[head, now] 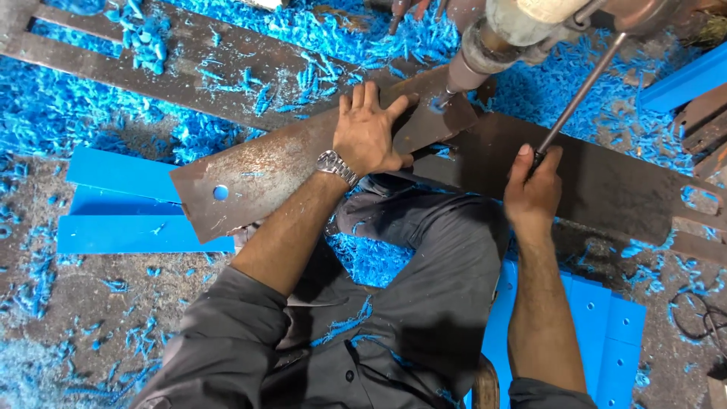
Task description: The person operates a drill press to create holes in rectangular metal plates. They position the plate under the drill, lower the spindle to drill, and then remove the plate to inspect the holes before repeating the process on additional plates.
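A long rusty metal plate (257,178) with a round hole near its left end lies slanted across the work surface. My left hand (369,129), a watch on its wrist, presses flat on the plate with fingers spread. A drill spindle (469,64) comes down onto the plate's right end, where its bit touches the metal. My right hand (534,189) is closed around the dark grip of the drill press feed lever (579,95), a thin rod slanting up to the machine head.
Blue shavings (68,113) cover the floor. Blue flat strips (125,208) lie stacked at the left, more blue panels (606,326) at the lower right. Dark steel bars (621,189) run beneath the plate. My knees in grey trousers (424,250) sit below.
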